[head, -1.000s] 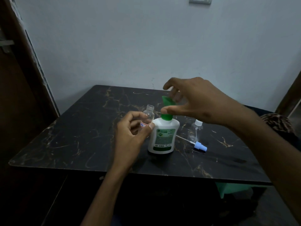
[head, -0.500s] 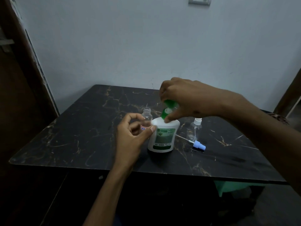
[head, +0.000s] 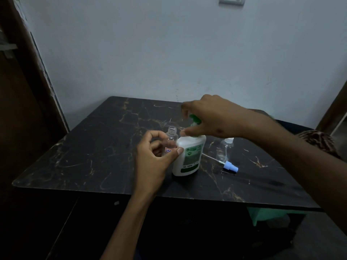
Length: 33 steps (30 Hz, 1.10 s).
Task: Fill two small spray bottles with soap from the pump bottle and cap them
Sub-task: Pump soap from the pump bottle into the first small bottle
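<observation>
Left hand (head: 152, 158): fingers and thumb curl round the open spray bottle (head: 171, 139), a small clear plastic cylinder with a threaded neck, no cap, and a small white label with red print on its lower wall. No liquid can be made out inside it. This bottle stands upright on the table (head: 75, 158), touching the left side of the pump bottle (head: 188, 156).

Right hand (head: 212, 117): fingers curl over the green pump head (head: 195, 120) from above, thumb tip at the collar below the head. The green nozzle points up and left, above and just right of the open neck; whether it is directly over the opening cannot be told.

Pump bottle: opaque white plastic, flattened oval body with rounded shoulders, green and white printed label on the front. It stands upright near the table centre. Its contents are not visible.

Second spray bottle (head: 225, 150): clear plastic, white top fitted, standing upright to the right of the pump bottle and apart from it.

Loose sprayer cap (head: 230, 167): light blue plastic with a thin white dip tube, lying flat on the table in front of the second bottle.

Table surface: glossy black with gold marble veining, rounded corners.
</observation>
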### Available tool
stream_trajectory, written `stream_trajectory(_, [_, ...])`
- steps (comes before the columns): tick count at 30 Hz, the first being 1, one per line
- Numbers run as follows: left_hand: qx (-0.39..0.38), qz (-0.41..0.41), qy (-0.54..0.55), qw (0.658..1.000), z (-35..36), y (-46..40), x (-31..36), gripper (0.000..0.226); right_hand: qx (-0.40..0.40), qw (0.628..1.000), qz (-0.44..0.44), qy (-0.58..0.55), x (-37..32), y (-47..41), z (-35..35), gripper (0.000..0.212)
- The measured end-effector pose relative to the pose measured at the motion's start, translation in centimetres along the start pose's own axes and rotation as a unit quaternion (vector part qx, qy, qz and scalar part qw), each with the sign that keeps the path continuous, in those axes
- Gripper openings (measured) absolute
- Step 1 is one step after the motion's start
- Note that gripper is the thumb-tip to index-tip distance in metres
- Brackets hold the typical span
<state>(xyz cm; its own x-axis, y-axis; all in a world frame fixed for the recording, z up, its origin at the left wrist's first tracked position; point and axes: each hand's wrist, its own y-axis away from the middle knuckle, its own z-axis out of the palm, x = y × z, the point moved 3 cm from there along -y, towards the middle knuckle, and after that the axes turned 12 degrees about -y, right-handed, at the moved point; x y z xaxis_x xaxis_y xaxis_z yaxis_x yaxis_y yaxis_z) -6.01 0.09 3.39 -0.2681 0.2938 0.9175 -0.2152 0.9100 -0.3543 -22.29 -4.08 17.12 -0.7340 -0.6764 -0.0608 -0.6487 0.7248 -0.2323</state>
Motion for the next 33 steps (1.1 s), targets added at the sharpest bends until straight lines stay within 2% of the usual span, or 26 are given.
stream_trajectory(2, [0.002,0.002,0.004,1.0,0.1,0.0,-0.1,0.04,-0.012,0.999,0.003,-0.031,0.1,0.2,-0.4,0.058])
stream_trajectory(5, [0.005,0.0,0.005,1.0,0.2,-0.2,-0.2,0.039,-0.087,0.99,-0.013,-0.115,0.2,0.6,-1.2,0.055])
stream_trajectory(10, [-0.018,-0.011,0.006,1.0,0.0,-0.6,-0.2,0.039,-0.02,0.997,-0.012,-0.071,0.9,0.5,-0.7,0.044])
stream_trajectory(14, [-0.041,-0.014,0.008,0.999,0.0,-0.8,0.0,0.039,-0.015,0.998,-0.011,-0.063,1.3,1.0,-0.6,0.056])
stream_trajectory(16, [-0.044,-0.014,0.013,0.999,-0.1,-0.8,0.3,0.036,-0.036,0.994,0.006,-0.106,1.6,1.3,-1.7,0.062])
stream_trajectory(19, [-0.03,-0.004,0.012,0.999,-0.8,-1.0,1.5,0.032,0.008,0.973,0.051,-0.226,2.1,0.8,-3.2,0.049])
stream_trajectory(22, [-0.011,0.01,0.004,1.0,-1.3,-2.0,2.2,0.03,0.091,0.972,0.079,-0.203,2.1,-0.2,-2.9,0.042])
stream_trajectory(24, [-0.017,0.009,0.0,1.0,-1.2,-2.5,2.6,0.029,0.085,0.978,0.076,-0.177,1.5,-0.1,-2.2,0.04])
stream_trajectory(29, [-0.062,-0.001,-0.005,0.998,-0.7,-2.1,2.0,0.023,0.047,0.971,0.048,-0.232,0.9,0.7,-1.5,0.011])
stream_trajectory(33, [-0.063,0.001,0.007,0.998,-0.4,-1.7,1.7,0.019,0.021,0.962,0.03,-0.272,0.4,1.0,-1.8,0.013])
